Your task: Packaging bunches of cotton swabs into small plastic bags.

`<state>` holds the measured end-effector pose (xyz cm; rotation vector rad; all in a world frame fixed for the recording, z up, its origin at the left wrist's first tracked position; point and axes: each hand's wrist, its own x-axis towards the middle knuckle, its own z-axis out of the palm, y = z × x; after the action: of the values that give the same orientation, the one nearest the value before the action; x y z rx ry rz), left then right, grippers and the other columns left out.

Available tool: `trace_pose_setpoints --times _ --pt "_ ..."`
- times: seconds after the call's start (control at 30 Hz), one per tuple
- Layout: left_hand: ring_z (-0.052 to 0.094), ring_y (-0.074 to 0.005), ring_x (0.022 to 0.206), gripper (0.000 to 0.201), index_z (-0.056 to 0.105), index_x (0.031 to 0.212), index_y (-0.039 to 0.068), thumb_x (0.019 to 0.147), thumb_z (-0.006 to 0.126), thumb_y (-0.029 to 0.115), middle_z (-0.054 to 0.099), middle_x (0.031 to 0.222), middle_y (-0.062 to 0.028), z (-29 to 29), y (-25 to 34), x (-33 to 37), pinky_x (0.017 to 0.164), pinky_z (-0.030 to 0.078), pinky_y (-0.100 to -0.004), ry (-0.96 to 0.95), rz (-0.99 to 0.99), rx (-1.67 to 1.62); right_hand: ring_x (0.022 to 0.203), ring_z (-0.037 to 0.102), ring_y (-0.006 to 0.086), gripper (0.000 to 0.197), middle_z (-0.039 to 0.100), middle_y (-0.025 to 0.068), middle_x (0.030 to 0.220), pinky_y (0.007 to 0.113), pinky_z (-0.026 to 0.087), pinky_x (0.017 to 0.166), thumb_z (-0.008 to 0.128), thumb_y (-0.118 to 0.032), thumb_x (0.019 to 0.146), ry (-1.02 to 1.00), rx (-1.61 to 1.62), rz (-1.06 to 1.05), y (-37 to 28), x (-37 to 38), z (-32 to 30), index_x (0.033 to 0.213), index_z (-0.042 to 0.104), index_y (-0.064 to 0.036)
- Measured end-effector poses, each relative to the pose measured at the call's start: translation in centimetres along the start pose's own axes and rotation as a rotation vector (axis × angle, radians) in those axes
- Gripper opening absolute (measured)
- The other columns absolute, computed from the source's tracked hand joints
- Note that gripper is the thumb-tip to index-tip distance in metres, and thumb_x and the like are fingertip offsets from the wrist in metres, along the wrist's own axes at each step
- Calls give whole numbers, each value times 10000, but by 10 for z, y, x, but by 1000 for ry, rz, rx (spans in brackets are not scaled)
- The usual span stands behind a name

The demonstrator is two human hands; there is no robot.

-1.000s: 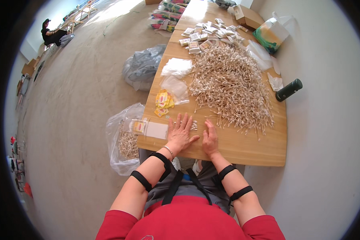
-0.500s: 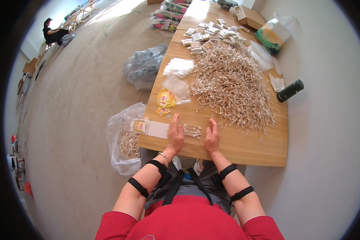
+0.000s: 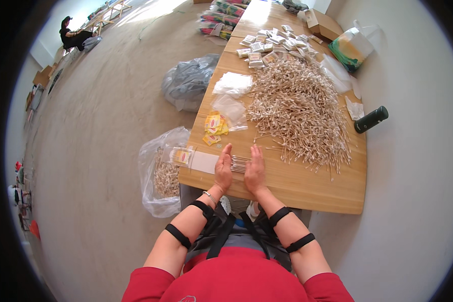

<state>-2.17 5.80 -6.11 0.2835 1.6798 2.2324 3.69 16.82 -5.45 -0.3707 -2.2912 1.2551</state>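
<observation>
Since a moment ago the two hands have drawn closer together, squeezing a small bundle of cotton swabs (image 3: 240,163) between them. The left hand (image 3: 223,170) and right hand (image 3: 255,168) stand on edge, fingers straight and flat, palms pressing the bundle's ends; neither grips it. The bundle lies on the wooden table (image 3: 307,189), near its front edge. Left of the hands lies a clear filled packet (image 3: 182,156) with a yellow-red label, and farther back small yellow sachets (image 3: 214,127). The big swab heap (image 3: 299,108) spreads behind.
</observation>
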Motion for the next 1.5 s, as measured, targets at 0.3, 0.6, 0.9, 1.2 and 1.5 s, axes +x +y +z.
trace_pose_setpoints --times 0.3,0.6,0.9,1.2,1.5 --pt "313 -249 1367 462 377 1381 -14 1013 369 267 386 1438 -145 -10 4 6 1115 253 -351 -57 -44 3 1432 73 330 931 141 200 1525 456 65 1155 522 -570 826 -496 -803 -73 -17 -9 -3 1445 183 37" --pt "418 -346 1258 396 536 1217 13 871 589 198 536 1261 -161 -13 15 -5 1075 312 -429 -294 499 1026 1415 155 327 623 258 192 1487 462 143 1145 471 -279 887 -441 -670 -116 -1 -9 -16 1404 297 22" --pt "405 -348 1258 733 411 1313 16 724 759 280 480 1280 -193 -6 31 -10 1066 331 -421 -348 434 1034 1023 478 242 259 544 34 1010 403 395 904 714 -177 725 -100 -795 -43 25 51 -80 967 638 -124" --pt "454 -372 1223 582 376 1336 -1 810 618 59 483 1274 -229 -13 23 -6 1031 378 -410 -125 364 707 986 489 235 118 539 39 963 394 399 839 643 -214 790 -144 -890 -150 16 59 -35 864 620 -125" --pt "464 -240 1258 416 394 1348 -19 936 425 29 495 1318 -182 -23 2 5 1049 376 -335 39 171 301 1018 497 232 92 563 32 985 387 378 884 606 -142 789 -216 -549 -149 -13 32 -8 872 643 -128"
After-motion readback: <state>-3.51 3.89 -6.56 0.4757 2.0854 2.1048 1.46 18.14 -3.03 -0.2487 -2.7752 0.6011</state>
